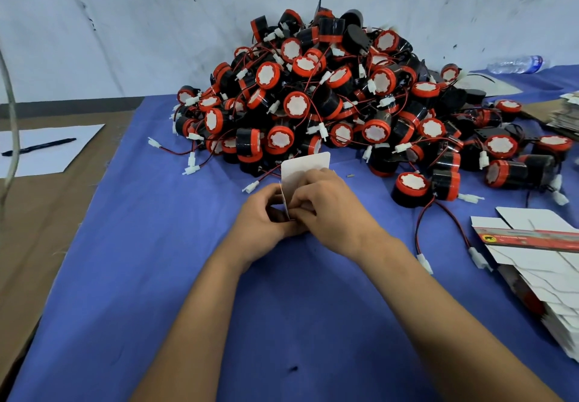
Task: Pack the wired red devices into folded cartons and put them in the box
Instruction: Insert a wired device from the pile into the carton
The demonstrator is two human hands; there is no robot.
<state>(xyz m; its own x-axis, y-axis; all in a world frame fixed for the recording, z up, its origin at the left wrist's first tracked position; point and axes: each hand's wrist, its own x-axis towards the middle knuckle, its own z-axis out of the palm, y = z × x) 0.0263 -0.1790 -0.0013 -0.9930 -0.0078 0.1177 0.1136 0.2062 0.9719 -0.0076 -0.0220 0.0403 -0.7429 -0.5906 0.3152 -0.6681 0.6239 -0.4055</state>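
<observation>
Both hands meet low in the middle of the view, over a blue cloth [156, 245] spread on the table. Left hand [263, 216] curled, fingers bent round the edge of a small white cardboard carton [305, 166], thumb tucked in by the fold. Right hand [329, 207] curled too, fingers pinching the same carton from the other side. Carton only half made, one flat white flap with round corners sticking up behind the knuckles. Just behind the hands, a big heap of round black and red plastic devices [329, 104], each with a white face, thin red and black wires and a little white plug. Heap piled high against the wall, with some devices rolled out to the right and near the carton. One loose device [410, 188] just right of the hands, its wire trailing toward a stack of flat white unfolded cartons [532, 263] with a red printed strip, at the right edge. Brown cardboard sheet [47, 213] under the cloth on the left, with a white sheet of paper [40, 151] and a black pen [39, 146] on it. Clear plastic water bottle [517, 63] lying on its side far back on the right. Pale, scuffed wall [125, 25] behind everything.
</observation>
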